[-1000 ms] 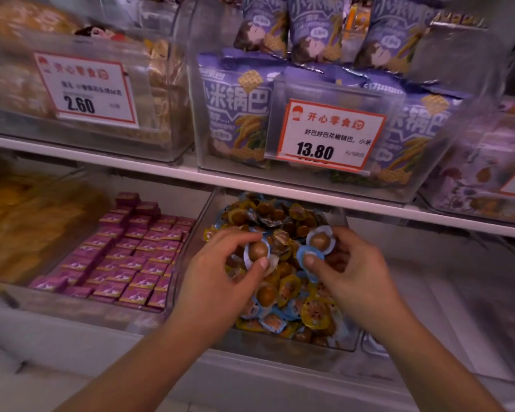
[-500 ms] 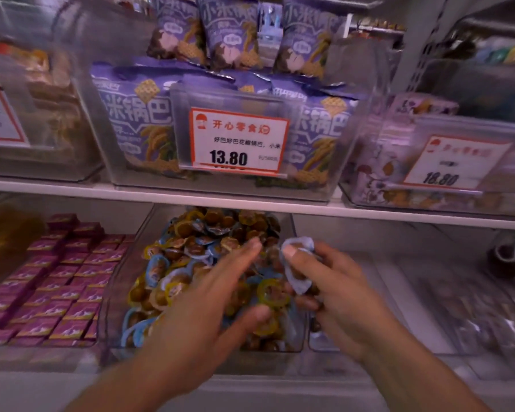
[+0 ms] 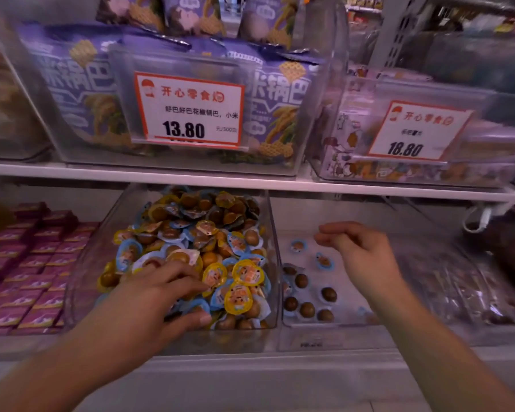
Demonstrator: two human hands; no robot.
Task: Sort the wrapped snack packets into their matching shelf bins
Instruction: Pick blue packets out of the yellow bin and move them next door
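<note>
Here the left hand (image 3: 158, 288) lies palm-down on the heap of small round snack packets (image 3: 202, 248) in the middle bin (image 3: 272, 263), fingers spread and bent among the yellow and blue lids, thumb low against the front of the pile. Whether it has pinched one packet or is only feeling through them cannot be told, as the fingertips hide what lies under them. The right hand (image 3: 360, 254) hangs over the neighbouring bin (image 3: 336, 322) to the right, fingers loosely curled and nothing seen between them, so it looks empty.

That right-hand bin holds only a scattering: a couple of blue-lidded packets (image 3: 324, 261) near the back and a few brown ones (image 3: 306, 309) toward the front, well apart from one another on its pale floor. The middle bin is piled high with both colours mixed, which is likely why one hand digs there while the other waits over the near-empty bin, ready to take what is picked out.

Judging by the heap, the sorting is at an early stage. Further left sits a tray of pink boxes (image 3: 42, 263); on the shelf above, purple bags (image 3: 72, 84) stand behind a price card (image 3: 189, 110), and another card (image 3: 418, 130) hangs to the right
</note>
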